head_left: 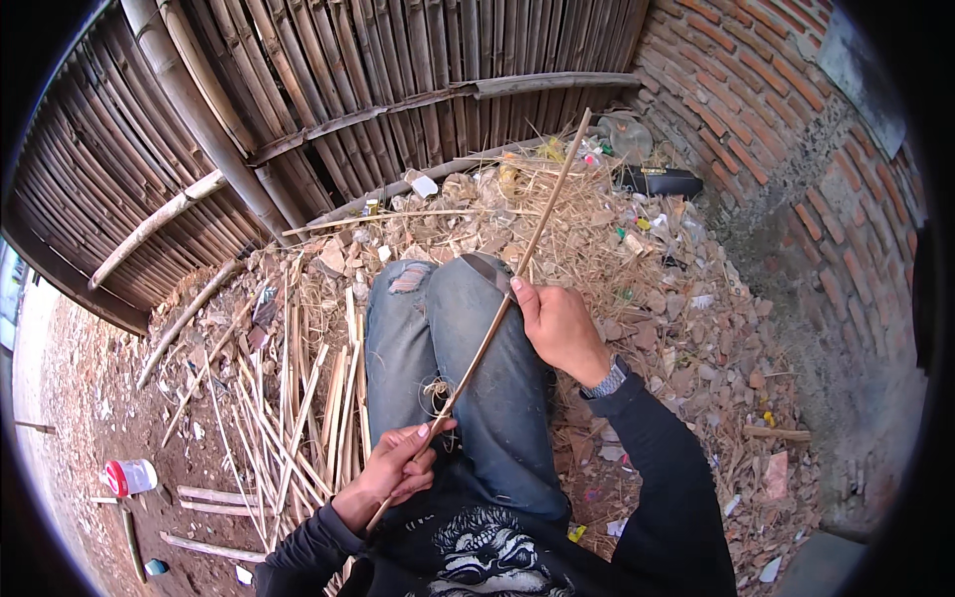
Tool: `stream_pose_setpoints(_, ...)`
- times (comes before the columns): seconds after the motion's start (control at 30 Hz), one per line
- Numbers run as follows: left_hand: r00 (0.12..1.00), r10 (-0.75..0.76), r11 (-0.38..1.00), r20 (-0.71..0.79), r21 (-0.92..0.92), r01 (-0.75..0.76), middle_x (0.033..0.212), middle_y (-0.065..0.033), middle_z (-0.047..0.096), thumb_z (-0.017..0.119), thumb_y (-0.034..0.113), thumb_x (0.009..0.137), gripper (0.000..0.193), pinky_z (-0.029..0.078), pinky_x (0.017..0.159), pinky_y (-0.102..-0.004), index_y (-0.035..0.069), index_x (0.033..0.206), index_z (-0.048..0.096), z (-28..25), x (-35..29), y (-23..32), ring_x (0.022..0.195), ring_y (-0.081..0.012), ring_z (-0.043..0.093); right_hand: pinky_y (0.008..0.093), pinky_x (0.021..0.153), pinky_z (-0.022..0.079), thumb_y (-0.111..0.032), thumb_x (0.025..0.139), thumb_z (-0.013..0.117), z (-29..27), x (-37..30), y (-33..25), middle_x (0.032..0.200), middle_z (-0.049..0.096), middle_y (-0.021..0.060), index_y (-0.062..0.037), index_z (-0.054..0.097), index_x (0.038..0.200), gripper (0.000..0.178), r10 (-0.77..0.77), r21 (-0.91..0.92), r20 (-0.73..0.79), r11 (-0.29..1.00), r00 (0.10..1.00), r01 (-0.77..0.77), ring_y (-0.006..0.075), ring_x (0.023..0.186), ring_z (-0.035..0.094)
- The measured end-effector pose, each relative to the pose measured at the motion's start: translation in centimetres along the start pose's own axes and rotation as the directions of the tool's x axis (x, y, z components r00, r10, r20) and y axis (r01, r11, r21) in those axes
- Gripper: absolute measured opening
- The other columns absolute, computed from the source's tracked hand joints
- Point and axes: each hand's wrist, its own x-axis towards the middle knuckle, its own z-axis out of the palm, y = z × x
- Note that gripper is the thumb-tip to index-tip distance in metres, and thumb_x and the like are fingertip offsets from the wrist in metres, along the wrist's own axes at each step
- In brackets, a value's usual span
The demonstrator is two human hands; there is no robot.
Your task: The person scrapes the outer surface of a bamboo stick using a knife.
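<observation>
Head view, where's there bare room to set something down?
Mostly bare earth lies between the red-and-white tub and pale strips; on your jeans, a free patch borders the stick, below your right hand. Crowded: strips left of the jeans, rubble and straw beyond.

Soft daylight, ground overbright at left, edges bowed, corners black

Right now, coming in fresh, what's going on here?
A person holds a long bamboo strip slantwise over their jeans. The left hand clasps its lower part; the right hand has its thumb against it higher up. What looks like a dark blade shows beside that thumb. More pale strips lie loosely piled to the person's left.
</observation>
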Motion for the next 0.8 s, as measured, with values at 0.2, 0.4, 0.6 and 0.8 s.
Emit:
stream_pose_setpoints(0.2, 0.999, 0.054, 0.999, 0.007, 0.003, -0.054, 0.054, 0.0052, 0.029, 0.045, 0.031, 0.113, 0.043, 0.023, 0.038, -0.0250, 0.001, 0.141, 0.056, 2.2, 3.0, 1.3, 0.034, -0.0057, 0.028, 0.0581, 0.059, 0.049, -0.036, 0.109, 0.048, 1.4, -6.0, -1.3, 0.064, 0.062, 0.0257, -0.0019, 0.068, 0.074, 0.053, -0.001, 0.047, 0.092, 0.999, 0.996, -0.003, 0.0487, 0.062, 0.063)
stream_pose_setpoints(0.4, 0.990, 0.125, 0.985, 0.058, 0.110, -0.131, 0.054, 0.0051, 0.032, 0.043, 0.030, 0.114, 0.042, 0.025, 0.038, -0.0252, 0.003, 0.143, 0.056, 4.2, 4.9, 0.8, 0.035, -0.0066, 0.029, 0.0418, 0.043, 0.039, -0.048, 0.109, 0.048, 1.1, -7.7, 1.3, 0.053, 0.052, 0.0089, -0.0023, 0.058, 0.074, 0.058, 0.010, 0.480, 0.303, 0.862, 0.953, -0.162, 0.0240, 0.041, 0.050)
stream_pose_setpoints(0.6, 0.866, 0.497, 0.684, -0.053, 0.638, -0.353, 0.058, 0.0003, 0.054, 0.061, 0.019, 0.107, 0.039, 0.039, 0.047, -0.0232, 0.000, 0.140, 0.062, 6.2, 4.1, 0.4, 0.050, -0.0053, 0.050, 0.0203, 0.044, 0.022, -0.047, 0.107, 0.056, -1.4, -7.2, 0.2, 0.058, 0.037, -0.0092, -0.0035, 0.063, 0.087, 0.048, 0.218, 0.760, 0.426, 0.440, 0.878, -0.478, 0.0000, 0.048, 0.032)
stream_pose_setpoints(0.8, 0.638, 0.760, 0.152, 0.123, 0.921, -0.359, 0.064, -0.0161, 0.066, 0.073, 0.013, 0.097, 0.035, 0.050, 0.055, -0.0294, -0.006, 0.127, 0.069, 5.3, 5.0, 0.1, 0.059, -0.0066, 0.061, 0.0363, 0.050, 0.040, -0.028, 0.095, 0.077, -2.2, -5.6, -2.9, 0.057, 0.058, 0.0107, 0.0010, 0.073, 0.089, 0.030, -0.065, 0.453, 0.145, 0.892, 0.987, -0.008, 0.0177, 0.049, 0.054)
